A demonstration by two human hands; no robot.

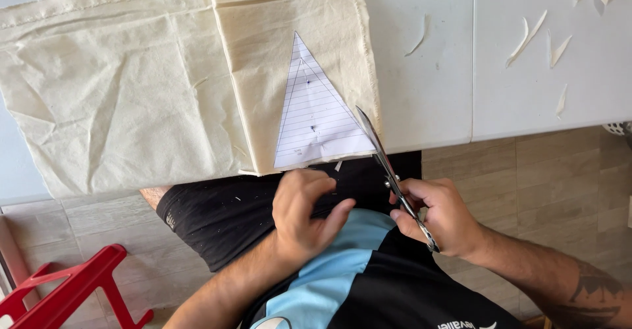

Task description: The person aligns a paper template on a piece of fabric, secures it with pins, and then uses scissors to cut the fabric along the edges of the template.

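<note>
The right part of the counter [500, 98] is mostly bare, with only thin cloth scraps [526, 32] scattered near its far edge, so a hand could pass freely there. The left and middle are covered by the cream cloth [125, 98], which lies flat and low, its folded part carrying the lined paper triangle [315, 115]. At the near edge the way is narrow: the scissors [388, 171] slant up along the triangle's right side, held in the right hand [441, 214], and the left hand [304, 214] sits just below the triangle's base. Below left, a red frame [69, 289] stands on the tiled floor [559, 171].
</note>
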